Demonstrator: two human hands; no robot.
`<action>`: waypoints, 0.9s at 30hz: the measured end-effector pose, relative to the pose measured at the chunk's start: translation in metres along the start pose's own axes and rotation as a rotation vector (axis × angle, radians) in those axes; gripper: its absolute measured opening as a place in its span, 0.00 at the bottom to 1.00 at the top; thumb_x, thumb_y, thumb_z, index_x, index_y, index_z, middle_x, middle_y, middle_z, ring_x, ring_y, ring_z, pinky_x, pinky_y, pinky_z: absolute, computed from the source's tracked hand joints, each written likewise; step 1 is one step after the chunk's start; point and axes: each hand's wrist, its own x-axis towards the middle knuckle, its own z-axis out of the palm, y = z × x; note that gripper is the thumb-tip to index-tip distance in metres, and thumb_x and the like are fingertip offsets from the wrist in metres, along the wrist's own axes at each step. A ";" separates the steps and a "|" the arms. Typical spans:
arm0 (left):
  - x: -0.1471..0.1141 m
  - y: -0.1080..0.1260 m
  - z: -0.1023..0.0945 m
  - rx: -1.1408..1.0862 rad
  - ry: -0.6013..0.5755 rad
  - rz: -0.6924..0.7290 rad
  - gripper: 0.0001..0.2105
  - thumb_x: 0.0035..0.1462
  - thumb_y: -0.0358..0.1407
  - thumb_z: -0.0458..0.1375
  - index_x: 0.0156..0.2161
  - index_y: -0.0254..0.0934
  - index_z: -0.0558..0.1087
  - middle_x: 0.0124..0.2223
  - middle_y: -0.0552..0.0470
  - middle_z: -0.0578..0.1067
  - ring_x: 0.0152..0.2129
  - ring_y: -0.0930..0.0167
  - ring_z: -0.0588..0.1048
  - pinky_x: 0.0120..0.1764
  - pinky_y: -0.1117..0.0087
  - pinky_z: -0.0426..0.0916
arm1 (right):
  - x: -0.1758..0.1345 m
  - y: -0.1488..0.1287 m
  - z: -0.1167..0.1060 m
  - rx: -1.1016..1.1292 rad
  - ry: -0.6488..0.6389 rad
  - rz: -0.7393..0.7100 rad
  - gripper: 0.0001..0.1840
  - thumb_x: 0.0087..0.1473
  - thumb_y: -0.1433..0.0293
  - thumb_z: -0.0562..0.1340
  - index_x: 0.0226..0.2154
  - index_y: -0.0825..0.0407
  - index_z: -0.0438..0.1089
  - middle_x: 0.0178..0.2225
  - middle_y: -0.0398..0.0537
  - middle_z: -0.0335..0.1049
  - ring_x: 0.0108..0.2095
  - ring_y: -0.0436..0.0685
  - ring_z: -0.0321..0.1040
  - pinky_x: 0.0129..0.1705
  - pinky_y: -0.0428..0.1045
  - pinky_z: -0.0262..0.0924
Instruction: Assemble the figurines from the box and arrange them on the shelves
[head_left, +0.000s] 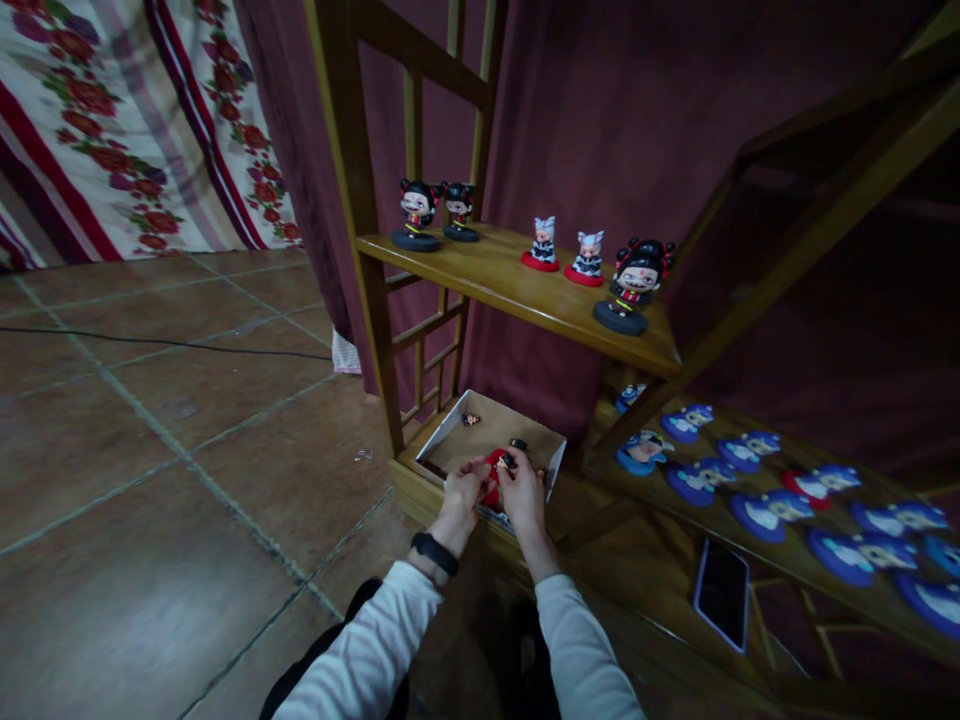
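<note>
Over a shallow white box (pixel 433 432) my two hands meet around a small figurine (pixel 495 468) with a dark head and a red base. My left hand (pixel 466 490), with a black band on its wrist, has its fingers closed at the red part. From the other side, the fingers of my right hand (pixel 523 488) pinch near the dark head. My fingers hide much of the figurine. Another tiny figure (pixel 471 420) lies in the box's far left corner, and a small dark piece (pixel 517 443) lies just beyond my hands.
The box stands on the low board of a wooden shelf (pixel 510 275). Above it are black-haired figurines (pixel 636 282) and two white-haired figurines (pixel 589 256) on red bases. Several blue figurines (pixel 750 448) lie on the right shelf, above a phone (pixel 721 592). A cable (pixel 165 342) crosses the floor.
</note>
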 end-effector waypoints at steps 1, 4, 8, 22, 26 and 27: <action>0.000 0.000 0.000 0.016 -0.013 0.017 0.08 0.43 0.28 0.62 0.32 0.31 0.71 0.25 0.53 0.73 0.16 0.79 0.69 0.25 0.77 0.67 | 0.000 0.000 0.001 -0.010 -0.005 -0.005 0.18 0.51 0.67 0.56 0.46 0.47 0.65 0.39 0.48 0.73 0.37 0.55 0.70 0.39 0.48 0.61; 0.000 0.000 0.001 0.037 -0.029 0.073 0.10 0.38 0.29 0.65 0.30 0.30 0.72 0.25 0.52 0.74 0.17 0.78 0.70 0.23 0.77 0.66 | -0.001 -0.002 0.003 -0.030 -0.023 -0.020 0.18 0.51 0.68 0.55 0.47 0.48 0.63 0.41 0.49 0.72 0.38 0.55 0.70 0.39 0.48 0.61; 0.000 0.002 0.000 0.024 0.003 0.072 0.10 0.38 0.28 0.65 0.29 0.30 0.71 0.22 0.53 0.73 0.15 0.78 0.69 0.22 0.77 0.66 | 0.000 0.001 0.006 0.021 -0.024 -0.052 0.17 0.51 0.68 0.55 0.45 0.48 0.65 0.42 0.50 0.70 0.38 0.55 0.69 0.41 0.50 0.62; 0.003 0.011 0.003 -0.049 -0.052 -0.118 0.04 0.48 0.23 0.59 0.29 0.31 0.71 0.22 0.53 0.73 0.17 0.79 0.71 0.27 0.77 0.70 | 0.004 0.005 0.013 0.795 -0.068 0.280 0.14 0.39 0.67 0.63 0.34 0.51 0.70 0.35 0.45 0.73 0.39 0.56 0.68 0.45 0.52 0.60; 0.002 0.015 0.001 -0.008 -0.134 -0.146 0.07 0.47 0.21 0.59 0.33 0.31 0.72 0.26 0.50 0.76 0.21 0.76 0.74 0.30 0.75 0.71 | 0.005 -0.001 0.007 0.854 -0.070 0.275 0.12 0.38 0.68 0.64 0.31 0.51 0.70 0.32 0.44 0.73 0.36 0.55 0.68 0.42 0.51 0.60; 0.002 0.016 0.000 -0.001 -0.145 -0.141 0.08 0.47 0.21 0.59 0.34 0.31 0.73 0.27 0.50 0.76 0.22 0.76 0.74 0.30 0.74 0.72 | 0.005 -0.002 0.006 0.863 -0.067 0.277 0.12 0.37 0.69 0.64 0.31 0.52 0.70 0.32 0.44 0.73 0.35 0.54 0.68 0.41 0.51 0.60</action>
